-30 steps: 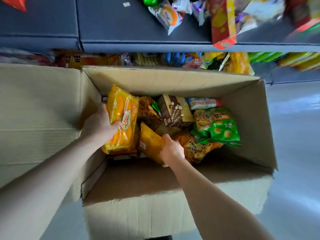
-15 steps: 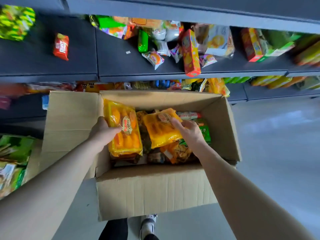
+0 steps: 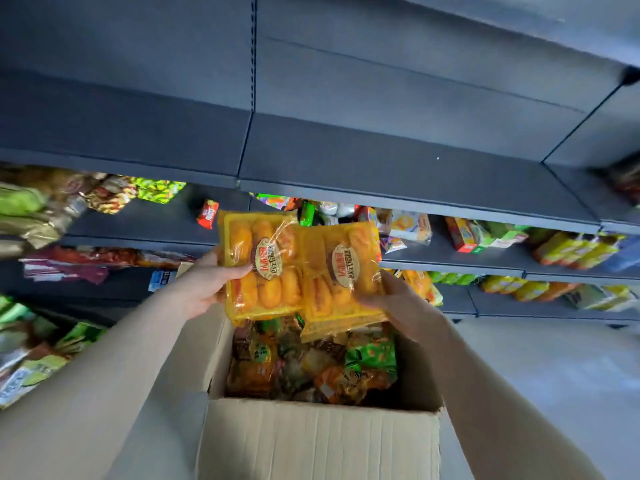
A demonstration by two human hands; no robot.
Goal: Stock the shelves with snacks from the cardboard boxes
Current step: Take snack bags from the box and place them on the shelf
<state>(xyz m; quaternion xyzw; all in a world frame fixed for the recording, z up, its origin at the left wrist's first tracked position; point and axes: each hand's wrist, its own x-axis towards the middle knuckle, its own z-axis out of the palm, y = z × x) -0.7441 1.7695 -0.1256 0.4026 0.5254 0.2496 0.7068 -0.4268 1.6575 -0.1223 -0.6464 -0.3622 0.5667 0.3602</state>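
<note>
- Here, in the head view, the left hand point(image 3: 204, 289) is gripping a yellow cake pack point(image 3: 263, 268) by its left edge, with the thumb lying on the front.
- The right hand point(image 3: 398, 303) is holding a second yellow pack point(image 3: 343, 278) at its lower right side, fingers curling around it.
- The two packs are overlapping, held up above the open cardboard box point(image 3: 318, 441).
- Mixed snack bags point(image 3: 311, 365) are lying inside the box.
- The grey shelves point(image 3: 381, 161) are standing behind it.
</note>
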